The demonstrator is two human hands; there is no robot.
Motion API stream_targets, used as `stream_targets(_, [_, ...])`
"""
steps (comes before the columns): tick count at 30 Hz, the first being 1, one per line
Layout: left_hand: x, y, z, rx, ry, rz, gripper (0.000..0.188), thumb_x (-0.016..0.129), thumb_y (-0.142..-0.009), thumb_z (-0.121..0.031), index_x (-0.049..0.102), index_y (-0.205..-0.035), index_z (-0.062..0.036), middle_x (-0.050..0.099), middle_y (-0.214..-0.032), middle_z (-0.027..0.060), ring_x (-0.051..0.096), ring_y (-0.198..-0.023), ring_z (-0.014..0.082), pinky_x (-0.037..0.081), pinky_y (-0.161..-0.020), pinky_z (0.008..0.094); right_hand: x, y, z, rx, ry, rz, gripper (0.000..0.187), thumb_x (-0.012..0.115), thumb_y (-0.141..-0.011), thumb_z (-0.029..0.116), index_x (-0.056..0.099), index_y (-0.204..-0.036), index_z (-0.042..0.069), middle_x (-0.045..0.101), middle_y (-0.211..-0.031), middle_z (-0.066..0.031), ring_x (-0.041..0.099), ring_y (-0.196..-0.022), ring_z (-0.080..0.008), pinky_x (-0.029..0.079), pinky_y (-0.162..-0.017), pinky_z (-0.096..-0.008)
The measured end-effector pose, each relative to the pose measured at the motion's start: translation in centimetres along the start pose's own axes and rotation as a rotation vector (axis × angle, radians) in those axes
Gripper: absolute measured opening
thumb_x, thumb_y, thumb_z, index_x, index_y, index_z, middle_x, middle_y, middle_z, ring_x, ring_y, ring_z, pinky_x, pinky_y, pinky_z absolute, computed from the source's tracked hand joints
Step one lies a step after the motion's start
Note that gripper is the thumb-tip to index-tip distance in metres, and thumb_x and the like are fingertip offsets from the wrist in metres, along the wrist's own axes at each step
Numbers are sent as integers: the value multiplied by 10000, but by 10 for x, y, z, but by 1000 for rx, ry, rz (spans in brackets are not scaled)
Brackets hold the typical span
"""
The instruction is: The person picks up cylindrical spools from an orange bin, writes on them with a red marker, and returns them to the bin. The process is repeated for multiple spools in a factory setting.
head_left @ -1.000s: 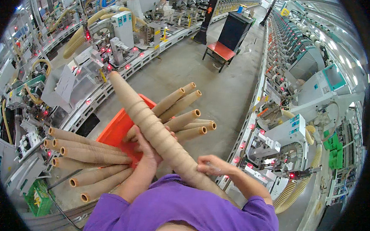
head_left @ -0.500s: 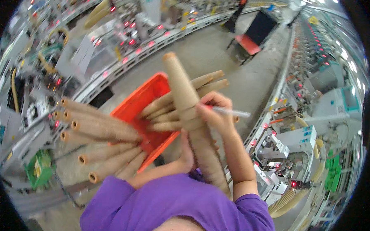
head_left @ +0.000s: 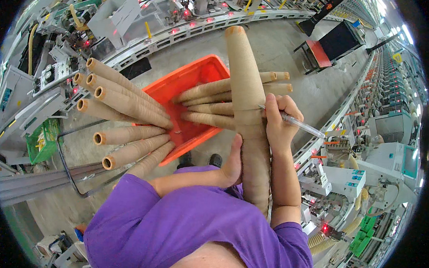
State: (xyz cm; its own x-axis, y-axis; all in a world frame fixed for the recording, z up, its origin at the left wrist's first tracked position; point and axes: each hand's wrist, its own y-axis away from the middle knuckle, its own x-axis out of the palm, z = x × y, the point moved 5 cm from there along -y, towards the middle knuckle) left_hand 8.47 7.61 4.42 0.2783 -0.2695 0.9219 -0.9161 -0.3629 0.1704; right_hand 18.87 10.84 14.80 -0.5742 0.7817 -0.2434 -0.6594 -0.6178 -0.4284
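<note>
A long stack of nested brown paper cones (head_left: 248, 83) stretches from my chest out over the floor, narrow end away from me. My left hand (head_left: 232, 161) grips its left side, thumb lying along the cones and fingers hidden behind. On the other side my right hand (head_left: 282, 125) closes around a slim tool with a clear handle (head_left: 309, 128). Its thin dark tip meets the stack at the edge of one cone. Beyond my left forearm, an orange bin (head_left: 151, 90) holds more cone stacks (head_left: 134, 104) leaning out to the left, and others (head_left: 211, 107) leaning right, partly behind the held stack.
Machine rows line both sides, with a white machine unit (head_left: 341, 181) near my right arm. A black bent metal bar (head_left: 65, 163) and a green basket (head_left: 44, 141) are at left. Farther off stands a red-topped stool (head_left: 318, 50) beside a black box (head_left: 342, 40).
The view has shifted, so the bin and held stack appear farther up and right. My right hand has turned, and the tool's tip now shows against the cones. Both hands keep their hold.
</note>
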Motion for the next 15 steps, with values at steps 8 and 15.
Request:
stream_targets(8, [3, 3, 5, 14, 13, 40, 867, 222, -925, -713, 285, -1465, -38, 426, -1424, 132, 443, -1292, 254, 358, -1090, 384, -7, 7, 4, -51, -70, -6, 366, 588, -905, 2, 391, -603, 67, 462, -562, 16, 396, -515, -44, 304, -475, -231])
stream_targets(15, [1, 7, 9, -15, 29, 105, 864, 228, -925, -712, 278, -1470, -44, 414, -1437, 131, 438, -1302, 250, 359, -1092, 382, -11, 12, 1, -4, -95, -78, 345, 610, -891, 5, 419, -608, 54, 445, -548, 20, 363, -516, -44, 278, -474, -234])
